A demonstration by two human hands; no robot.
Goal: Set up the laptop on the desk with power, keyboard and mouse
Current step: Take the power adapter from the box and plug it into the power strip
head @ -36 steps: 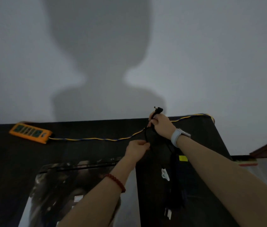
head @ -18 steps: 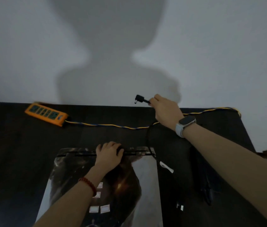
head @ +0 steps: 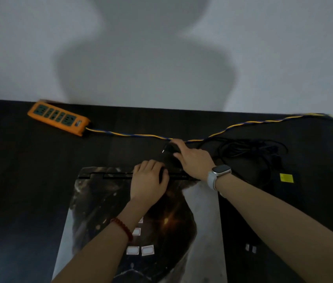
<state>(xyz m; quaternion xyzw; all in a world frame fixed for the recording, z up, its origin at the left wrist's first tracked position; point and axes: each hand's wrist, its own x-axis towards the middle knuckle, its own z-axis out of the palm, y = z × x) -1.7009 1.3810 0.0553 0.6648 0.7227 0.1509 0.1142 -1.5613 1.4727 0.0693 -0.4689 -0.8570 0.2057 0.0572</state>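
A closed laptop (head: pixel 104 203) with a dark printed lid lies on the black desk (head: pixel 18 180). My left hand (head: pixel 148 181) rests flat on the lid's back edge, by the hinge. My right hand (head: pixel 192 157) sits just behind the laptop, its fingers closed on the black charger plug (head: pixel 166 149), whose metal tip points left. The charger's black cable (head: pixel 249 148) lies coiled to the right, leading to the power brick (head: pixel 284 180) with a yellow label.
An orange power strip (head: pixel 58 117) lies at the back left of the desk. Its yellow-and-blue twisted cord (head: pixel 131 134) runs right along the back and off the far right corner. A grey wall stands behind the desk.
My right hand has come down with the plug from above the desk's back edge to just behind the laptop. My left hand has let go of the cable and settled on the lid.
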